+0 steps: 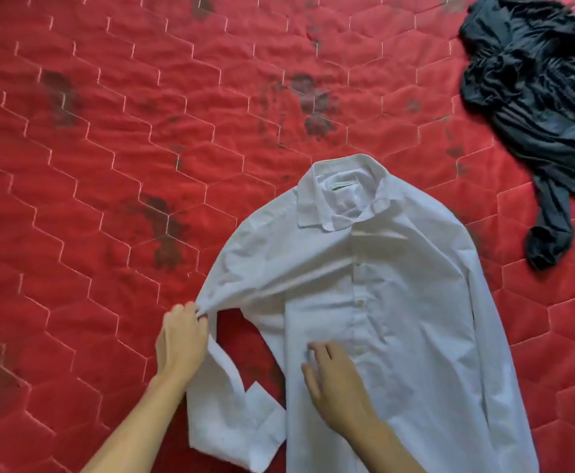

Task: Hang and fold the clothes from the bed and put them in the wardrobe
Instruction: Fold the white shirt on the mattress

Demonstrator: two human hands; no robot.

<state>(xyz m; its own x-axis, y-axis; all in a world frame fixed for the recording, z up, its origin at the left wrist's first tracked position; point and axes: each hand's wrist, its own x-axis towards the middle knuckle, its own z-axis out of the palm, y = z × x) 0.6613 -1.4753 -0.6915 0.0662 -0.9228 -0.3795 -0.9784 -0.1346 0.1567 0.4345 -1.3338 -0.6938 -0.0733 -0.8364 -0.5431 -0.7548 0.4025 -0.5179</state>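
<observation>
**Sleeve pinched, shirt pressed flat on the bed**

Pinching a bunch of sleeve cloth between thumb and curled fingers, the left hand (182, 336) holds the white shirt (381, 302) at its left edge, where the fabric draws into taut creases that run across the chest toward the collar. Below that pinch the sleeve (231, 414) hangs back down and lies folded on itself, its cuff end resting just beside the shirt's body. The right hand (339, 387) lies on the shirt front with fingers straight and slightly spread, pressing the cloth close to the row of buttons; it grasps nothing.

The shirt lies face up, buttoned, collar (344, 196) pointing away from the person, on a red quilted bed cover (108, 165) stitched in a hexagon pattern and marked with dark blotches. Its other sleeve runs straight down along the right side of the body. A crumpled dark garment (535, 97) sits at the far right corner of the bed, well apart from the shirt, with one end trailing down toward it.
</observation>
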